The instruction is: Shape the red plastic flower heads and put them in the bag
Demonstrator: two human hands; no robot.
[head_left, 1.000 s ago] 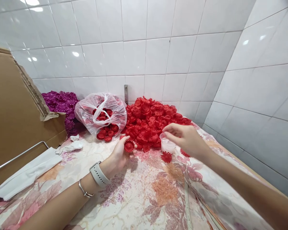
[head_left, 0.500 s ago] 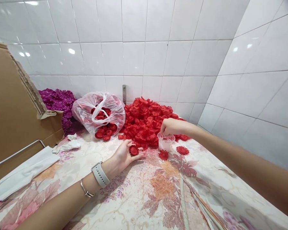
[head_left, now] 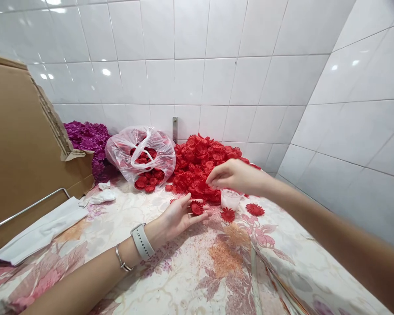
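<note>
Palm up, my left hand [head_left: 172, 221] holds a small red flower [head_left: 197, 208] resting between its loosely spread fingers. My right hand [head_left: 238, 175] is in the air just above and left of a small clear plastic cup [head_left: 230, 201]. Its thumb and fingers are pinched together; anything between them is too small to make out. The cup stands on the flowered tablecloth [head_left: 190, 271], with whitish contents. Two loose red flowers lie by it, one flower [head_left: 227, 215] in front and another flower [head_left: 255, 210] to the right. Behind both hands rises a large heap of red flowers [head_left: 197, 153].
A clear plastic bag [head_left: 120, 151] of red flowers sits left of the heap, with purple flowers [head_left: 85, 138] beyond it. A torn cardboard box [head_left: 22, 127] stands at left, near a folded white sheet [head_left: 42, 232] and crumpled tissue [head_left: 102, 197]. Thin strips [head_left: 279, 284] lie at front right.
My right hand has come up out of the cup and moved left towards my left hand. The left hand still holds the red flower. The view has shifted slightly.
</note>
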